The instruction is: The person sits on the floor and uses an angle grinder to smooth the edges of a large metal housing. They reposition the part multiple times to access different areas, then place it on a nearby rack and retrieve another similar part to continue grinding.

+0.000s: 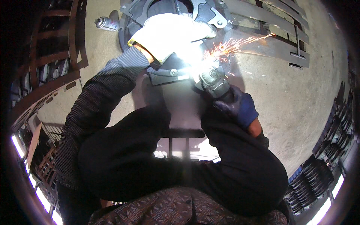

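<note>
My right hand (233, 105), in a dark blue glove, is closed round the body of an angle grinder (214, 79). Orange sparks (228, 48) fly from its head up and to the right. My left hand (165, 33), in a white glove with a yellow cuff edge, lies over the dark metal workpiece (170, 72), left of the grinder. Its fingers look bent together, but glare washes them out and hides what they grip. Bright light also covers the spot where the grinder meets the metal. Flat grey metal plates with holes (217, 19) lie just beyond the glove.
A small spray can (107, 23) lies on the concrete floor (296, 101) at the far left. Long flat metal bars (262, 17) lie at the far right. Brown metal racks (52, 60) line the left side. Stacked dark parts (311, 183) stand at the lower right.
</note>
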Tool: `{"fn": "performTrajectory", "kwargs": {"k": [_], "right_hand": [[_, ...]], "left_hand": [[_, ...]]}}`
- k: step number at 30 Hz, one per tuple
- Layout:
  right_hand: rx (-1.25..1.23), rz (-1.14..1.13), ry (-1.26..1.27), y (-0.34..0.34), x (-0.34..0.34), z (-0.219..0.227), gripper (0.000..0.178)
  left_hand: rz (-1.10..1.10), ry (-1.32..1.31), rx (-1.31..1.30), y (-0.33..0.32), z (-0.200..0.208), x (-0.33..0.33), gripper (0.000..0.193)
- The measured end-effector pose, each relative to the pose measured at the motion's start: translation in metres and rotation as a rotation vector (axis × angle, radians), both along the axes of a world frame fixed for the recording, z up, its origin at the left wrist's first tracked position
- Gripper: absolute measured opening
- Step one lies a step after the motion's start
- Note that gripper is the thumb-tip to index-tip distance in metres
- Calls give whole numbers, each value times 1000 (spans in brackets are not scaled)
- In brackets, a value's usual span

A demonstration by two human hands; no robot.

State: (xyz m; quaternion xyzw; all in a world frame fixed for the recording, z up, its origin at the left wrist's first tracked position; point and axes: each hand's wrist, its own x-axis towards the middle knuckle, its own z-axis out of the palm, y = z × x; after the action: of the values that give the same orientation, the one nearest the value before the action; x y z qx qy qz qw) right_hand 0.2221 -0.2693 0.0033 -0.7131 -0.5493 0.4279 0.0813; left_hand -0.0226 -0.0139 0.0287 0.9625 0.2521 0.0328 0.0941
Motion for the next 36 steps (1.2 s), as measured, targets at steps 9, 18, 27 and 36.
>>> {"fn": "performTrajectory", "kwargs": {"k": [9, 18, 27, 36], "right_hand": [[-3, -118, 50, -7, 7, 11, 77], [29, -174, 0, -17, 8, 12, 67], [-16, -118, 72, -17, 13, 4, 87], [-39, -82, 44, -18, 13, 6, 87]], "left_hand": [[-93, -47, 70, 19, -15, -35, 42], [-184, -142, 134, 36, -11, -40, 37], [-62, -20, 177, 18, -21, -21, 38], [-154, 9, 140, 34, -15, -40, 41]]}}
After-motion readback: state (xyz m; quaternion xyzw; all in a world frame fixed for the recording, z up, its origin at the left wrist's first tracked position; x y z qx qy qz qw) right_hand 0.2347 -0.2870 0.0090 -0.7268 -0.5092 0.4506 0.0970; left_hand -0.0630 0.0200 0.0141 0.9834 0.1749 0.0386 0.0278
